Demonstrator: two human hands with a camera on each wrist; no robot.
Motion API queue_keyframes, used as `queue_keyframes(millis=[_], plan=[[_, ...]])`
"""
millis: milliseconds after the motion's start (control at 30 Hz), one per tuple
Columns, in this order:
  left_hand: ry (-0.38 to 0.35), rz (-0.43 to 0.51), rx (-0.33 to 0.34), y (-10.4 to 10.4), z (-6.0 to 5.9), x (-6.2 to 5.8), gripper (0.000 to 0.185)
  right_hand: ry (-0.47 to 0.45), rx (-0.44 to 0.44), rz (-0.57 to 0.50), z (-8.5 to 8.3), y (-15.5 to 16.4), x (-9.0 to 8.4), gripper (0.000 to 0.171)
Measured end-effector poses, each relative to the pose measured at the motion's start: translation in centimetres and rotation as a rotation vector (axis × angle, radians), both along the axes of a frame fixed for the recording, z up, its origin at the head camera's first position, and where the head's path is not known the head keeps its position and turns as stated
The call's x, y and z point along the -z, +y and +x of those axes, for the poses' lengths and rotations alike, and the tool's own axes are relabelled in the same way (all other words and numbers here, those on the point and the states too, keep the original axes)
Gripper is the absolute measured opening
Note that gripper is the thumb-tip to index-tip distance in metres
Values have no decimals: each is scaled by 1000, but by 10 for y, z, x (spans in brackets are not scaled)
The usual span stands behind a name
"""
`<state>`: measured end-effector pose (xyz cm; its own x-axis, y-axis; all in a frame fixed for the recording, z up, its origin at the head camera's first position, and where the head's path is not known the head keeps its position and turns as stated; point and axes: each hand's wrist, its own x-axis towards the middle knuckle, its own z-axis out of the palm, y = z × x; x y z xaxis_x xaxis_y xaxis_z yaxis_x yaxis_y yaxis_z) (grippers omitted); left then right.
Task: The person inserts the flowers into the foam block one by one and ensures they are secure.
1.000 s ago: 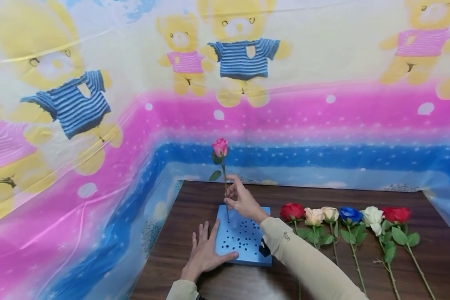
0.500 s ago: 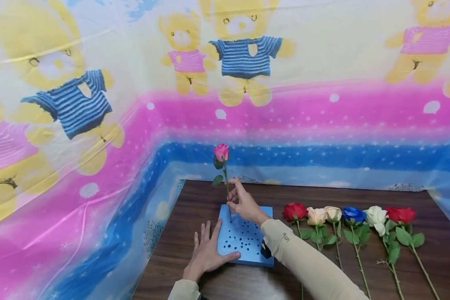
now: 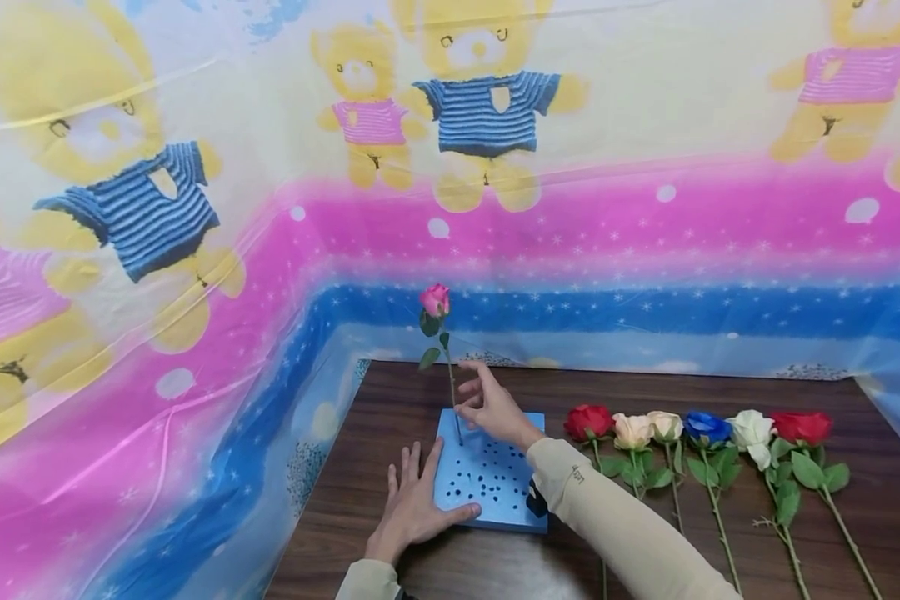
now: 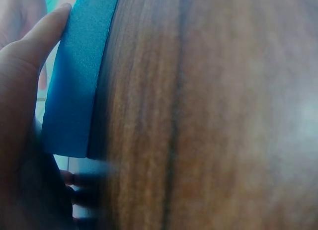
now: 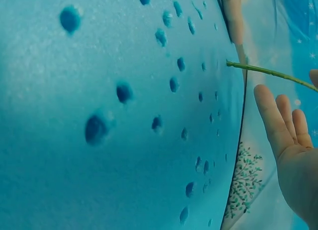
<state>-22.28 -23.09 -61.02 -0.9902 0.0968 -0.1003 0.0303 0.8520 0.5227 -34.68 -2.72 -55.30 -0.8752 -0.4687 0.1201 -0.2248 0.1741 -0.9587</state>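
A pink rose (image 3: 435, 300) stands upright with its stem (image 5: 263, 71) stuck into the far left corner of a blue foam block (image 3: 495, 487) full of small holes. My right hand (image 3: 487, 404) hovers just right of the stem with its fingers (image 5: 278, 120) straight; only the thumb tip is close to the stem, and the hand holds nothing. My left hand (image 3: 412, 500) lies flat on the table, its thumb (image 4: 30, 51) pressing the left side of the foam block (image 4: 79, 91).
Several roses lie in a row on the dark wooden table (image 3: 720, 387) right of the block: red (image 3: 587, 421), cream (image 3: 632, 431), blue (image 3: 703, 427), white (image 3: 750, 433), red (image 3: 798, 427). A bear-printed plastic sheet (image 3: 195, 275) walls the back and left.
The rose has sunk a little as its stem went into the foam. My right hand's pinch on the stem has loosened into straight fingers. The left hand stayed put.
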Motion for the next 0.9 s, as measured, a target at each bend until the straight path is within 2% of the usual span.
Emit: queue_keyframes(millis=[200,333,567,767,900], plan=[[15,6,9,-1,-4,-3,131,-68,-21,-105,-6,7,-7,86],[15,11,14,-2,-7,-4,132,-89,-19,-119,-9,11,-8,94],[16,8,16,-3,-10,-3,132,-86,-8,-145,-11,20,-12,97],[25,19,9,-2,-6,-4,132,-85,-10,-180,-11,30,-15,99],[13,19,8,-1,0,1,132,-87,16,-173,-8,40,-11,101]])
